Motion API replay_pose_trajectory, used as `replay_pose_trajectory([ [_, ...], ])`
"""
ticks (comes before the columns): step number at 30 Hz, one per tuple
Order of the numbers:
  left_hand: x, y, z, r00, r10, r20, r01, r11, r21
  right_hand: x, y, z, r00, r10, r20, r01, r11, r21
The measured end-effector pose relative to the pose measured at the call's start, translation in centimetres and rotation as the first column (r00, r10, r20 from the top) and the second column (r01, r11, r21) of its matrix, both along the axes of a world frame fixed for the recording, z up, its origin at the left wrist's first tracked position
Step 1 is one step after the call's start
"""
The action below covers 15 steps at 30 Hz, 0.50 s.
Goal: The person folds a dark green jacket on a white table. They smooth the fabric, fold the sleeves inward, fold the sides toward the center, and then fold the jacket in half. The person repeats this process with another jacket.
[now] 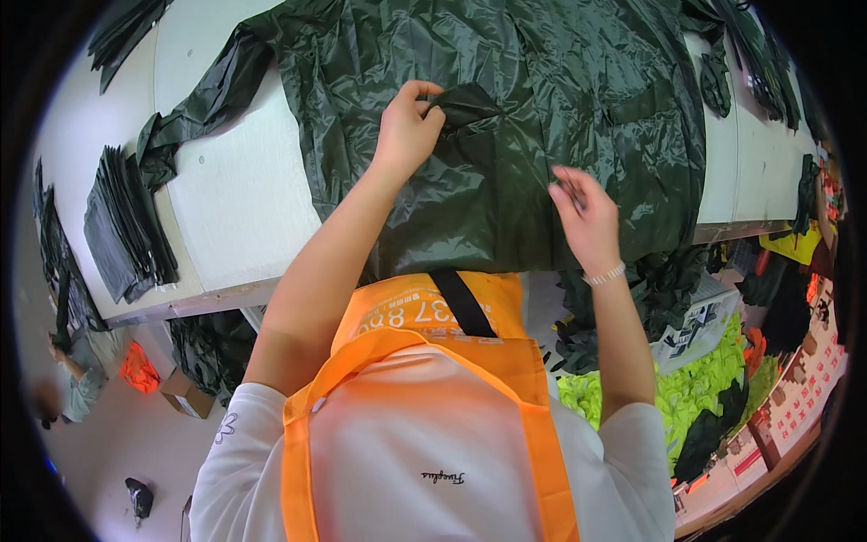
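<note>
Hands [411, 131], two, over one green garment [515, 194].

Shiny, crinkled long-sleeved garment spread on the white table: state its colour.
Dark green: the shiny, crinkled garment shows best in the head view.

A single view looks from the wearer's head, through the left of two fisheye cameras worn side by side, and faces steeply down and a little forward. The chest is nearest: the white shirt [397, 443] and orange apron [298, 470] fill the lower middle, seen from above. The left hand [411, 131] and right hand [585, 217] lie farther off, over the dark green garment [433, 226] at top centre. The worktop [239, 208] crosses the upper part, its front edge bending toward the rim. The wide lens also takes in floor [86, 461] at lower left, and black corners frame its round field.
</note>
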<state>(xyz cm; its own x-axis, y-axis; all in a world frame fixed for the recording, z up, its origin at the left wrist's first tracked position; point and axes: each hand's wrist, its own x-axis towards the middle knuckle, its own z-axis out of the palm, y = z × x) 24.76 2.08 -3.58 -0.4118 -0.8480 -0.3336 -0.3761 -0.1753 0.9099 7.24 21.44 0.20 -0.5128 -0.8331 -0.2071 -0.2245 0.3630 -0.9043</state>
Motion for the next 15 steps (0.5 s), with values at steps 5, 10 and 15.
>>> replay_pose_trajectory([
  [5,-0.8,-1.1,-0.4,0.995,-0.090,0.040,0.092,0.995,-0.032,0.8,-7.4,-4.0,0.968,-0.017,-0.251,-0.016,0.992,-0.129],
  [10,-0.8,-1.6,-2.3,0.996,-0.077,0.042,0.082,0.988,-0.130,0.1,-8.9,-3.7,0.953,0.009,-0.303,-0.025,0.999,-0.048],
  [15,-0.3,-1.0,-2.6,0.995,-0.102,0.016,0.103,0.984,-0.143,-0.7,-10.3,-4.0,0.906,-0.043,-0.421,0.018,0.998,-0.061],
])
